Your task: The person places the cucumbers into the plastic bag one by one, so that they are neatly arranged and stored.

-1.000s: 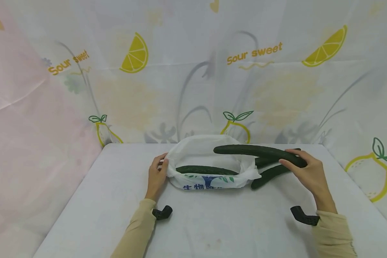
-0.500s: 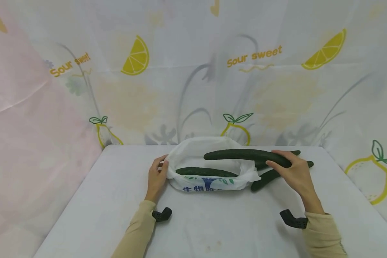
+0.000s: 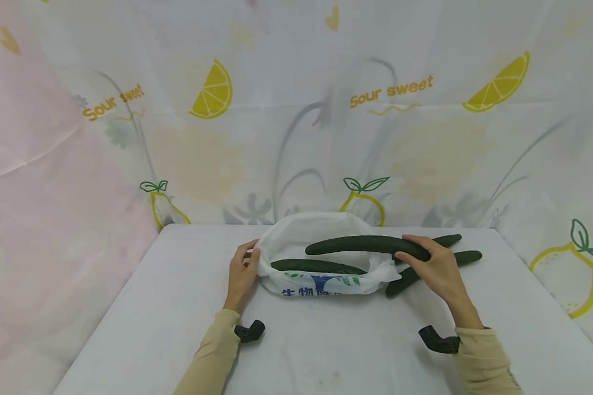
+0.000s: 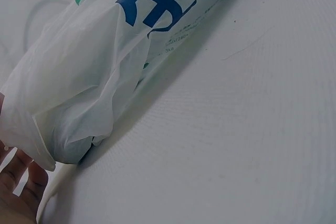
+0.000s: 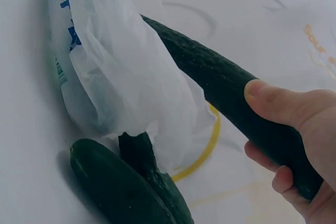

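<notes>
My right hand grips a long dark green cucumber near its right end. The cucumber's far end reaches over the mouth of a white plastic bag with blue lettering and green leaf prints. Inside the bag lies another cucumber. My left hand pinches the bag's left rim, and in the left wrist view its fingers curl at the bag's edge. Right of the bag, two more cucumbers lie on the table, partly behind the right hand and the bag.
A white cloth covers the table. Behind it hangs a curtain with lemon prints and lettering. A black wrist mount sits at the left sleeve, and a second wrist mount at the right sleeve.
My right hand has moved left and slightly down, carrying the cucumber further across the bag's mouth. The left hand has stayed at the bag's rim.
</notes>
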A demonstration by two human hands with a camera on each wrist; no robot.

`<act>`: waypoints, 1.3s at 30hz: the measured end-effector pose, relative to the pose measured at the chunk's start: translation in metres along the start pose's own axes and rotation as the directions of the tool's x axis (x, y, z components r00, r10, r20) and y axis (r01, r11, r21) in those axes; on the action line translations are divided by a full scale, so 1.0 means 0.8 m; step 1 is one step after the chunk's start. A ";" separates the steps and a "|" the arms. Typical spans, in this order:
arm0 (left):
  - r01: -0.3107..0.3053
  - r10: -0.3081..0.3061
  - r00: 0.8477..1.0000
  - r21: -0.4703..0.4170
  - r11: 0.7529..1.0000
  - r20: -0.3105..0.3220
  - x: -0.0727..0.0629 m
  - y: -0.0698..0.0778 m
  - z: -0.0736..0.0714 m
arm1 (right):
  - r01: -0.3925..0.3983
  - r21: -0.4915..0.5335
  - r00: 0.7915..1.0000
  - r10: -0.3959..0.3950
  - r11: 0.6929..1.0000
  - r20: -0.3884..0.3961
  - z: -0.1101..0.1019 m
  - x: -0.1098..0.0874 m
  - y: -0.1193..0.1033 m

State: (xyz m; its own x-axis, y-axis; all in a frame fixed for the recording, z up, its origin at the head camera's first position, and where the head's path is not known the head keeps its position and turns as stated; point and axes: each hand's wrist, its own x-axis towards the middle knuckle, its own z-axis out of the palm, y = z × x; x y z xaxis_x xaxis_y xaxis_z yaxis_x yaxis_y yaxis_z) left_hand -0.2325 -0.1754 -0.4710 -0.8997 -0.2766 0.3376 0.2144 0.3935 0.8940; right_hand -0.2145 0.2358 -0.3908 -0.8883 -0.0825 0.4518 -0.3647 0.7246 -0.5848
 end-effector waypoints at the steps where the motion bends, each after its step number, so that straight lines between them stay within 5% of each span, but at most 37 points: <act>1: 0.000 0.000 1.000 0.000 1.000 0.000 0.000 0.000 0.000 | 0.006 0.003 1.000 -0.006 1.000 0.002 0.002 0.000 -0.001; 12: -0.026 0.026 1.000 0.006 1.000 -0.007 -0.002 0.002 0.002 | 0.110 0.032 0.994 -0.110 0.993 0.007 0.025 0.006 -0.013; 39: 0.002 -0.002 1.000 0.028 1.000 0.011 -0.001 0.004 0.001 | 0.123 0.056 0.992 -0.124 0.991 0.029 0.045 0.013 -0.025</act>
State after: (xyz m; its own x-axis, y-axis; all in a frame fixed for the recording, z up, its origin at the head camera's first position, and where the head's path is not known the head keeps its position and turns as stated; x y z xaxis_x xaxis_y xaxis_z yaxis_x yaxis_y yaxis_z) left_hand -0.2314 -0.1733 -0.4689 -0.9041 -0.2683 0.3325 0.2021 0.4171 0.8861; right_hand -0.2263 0.1961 -0.3988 -0.8439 -0.1918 0.5011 -0.4859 0.6695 -0.5619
